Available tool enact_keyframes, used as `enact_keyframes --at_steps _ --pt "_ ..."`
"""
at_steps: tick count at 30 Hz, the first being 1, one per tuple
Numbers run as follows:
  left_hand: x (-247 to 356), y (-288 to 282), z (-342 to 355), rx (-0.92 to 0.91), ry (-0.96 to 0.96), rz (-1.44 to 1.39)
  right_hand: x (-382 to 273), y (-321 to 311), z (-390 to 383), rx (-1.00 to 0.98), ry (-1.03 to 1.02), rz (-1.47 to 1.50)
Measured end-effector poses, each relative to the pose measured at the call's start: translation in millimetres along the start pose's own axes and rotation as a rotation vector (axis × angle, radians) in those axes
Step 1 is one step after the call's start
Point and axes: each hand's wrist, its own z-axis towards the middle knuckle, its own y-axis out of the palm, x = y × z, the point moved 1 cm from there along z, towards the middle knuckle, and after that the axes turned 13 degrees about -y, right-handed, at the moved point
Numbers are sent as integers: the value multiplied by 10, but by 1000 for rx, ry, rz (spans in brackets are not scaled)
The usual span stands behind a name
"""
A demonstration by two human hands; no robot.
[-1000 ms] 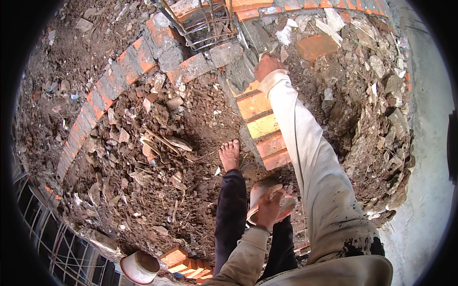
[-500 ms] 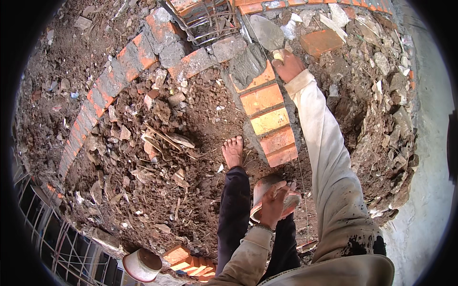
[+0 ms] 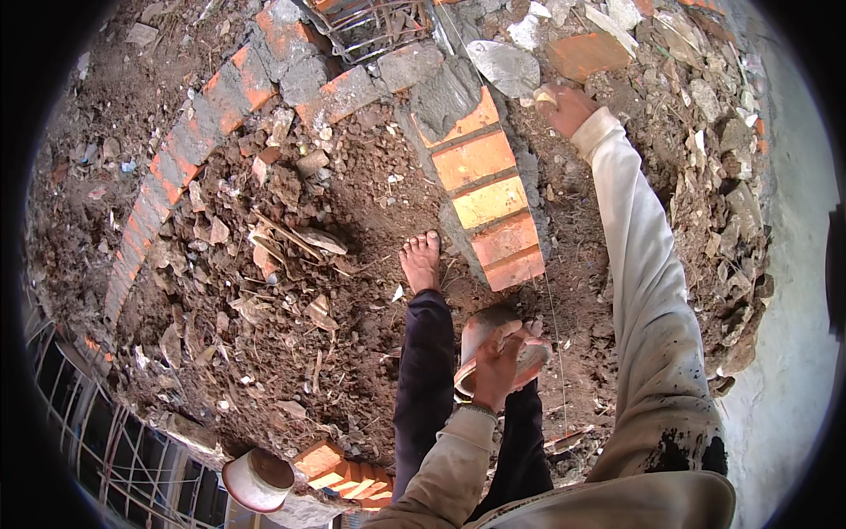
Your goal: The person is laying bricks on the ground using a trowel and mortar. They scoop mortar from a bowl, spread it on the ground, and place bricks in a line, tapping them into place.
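Observation:
My right hand [image 3: 567, 108] is closed round the handle of a trowel [image 3: 504, 69], its grey blade pointing left beside the top of a short brick wall [image 3: 486, 203]. Grey mortar [image 3: 439, 99] lies spread on that wall's far end, with bare orange bricks nearer me. A thin string line [image 3: 553, 322] runs along the wall's right edge and on toward me. Between my legs stands a pale, reddish bucket [image 3: 480, 328]. Over it is my left hand [image 3: 495, 370], fingers apart and loosely bent, with nothing visible in them; whether it touches the rim I cannot tell.
A mortar-smeared brick wall [image 3: 181, 154] curves along the left, meeting a steel rebar cage [image 3: 383, 31] at the far end. Rubble covers the soil; a loose brick [image 3: 589, 55] lies far right. A second bucket [image 3: 256, 483] and stacked bricks [image 3: 339, 472] are at the lower left.
My right hand and the trowel have moved right, away from the brick wall, and the blade has turned. The left hand stays over the bucket. The whole view has shifted slightly.

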Motion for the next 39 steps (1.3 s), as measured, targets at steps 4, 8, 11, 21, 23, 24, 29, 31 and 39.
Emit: enact_keyframes --at_steps 4,8,11,21,23,24,29,31,39 --pt "-48 -26 55 27 55 34 -614 51 -1392 301 10 208" --pt "-133 -96 90 156 184 -70 -1539 390 -3601 -67 257 666" --pt "-233 -100 91 237 147 -66 -2101 805 -4928 -421 405 520" --pt "-588 -123 112 263 209 80 -2389 3402 -5484 -585 660 451" --pt "-666 -125 141 245 187 74 -2478 3548 -5642 -543 586 524" --pt "-697 -120 154 256 168 123 -2521 3606 -5724 -486 521 535" --pt "-701 -92 169 253 206 193 -2815 4301 -5918 -85 528 989" --pt "-697 -94 179 260 212 209 -2918 4646 -5982 99 558 1239" --pt "-802 -128 221 288 195 197 -2776 4661 -5720 232 702 1728"
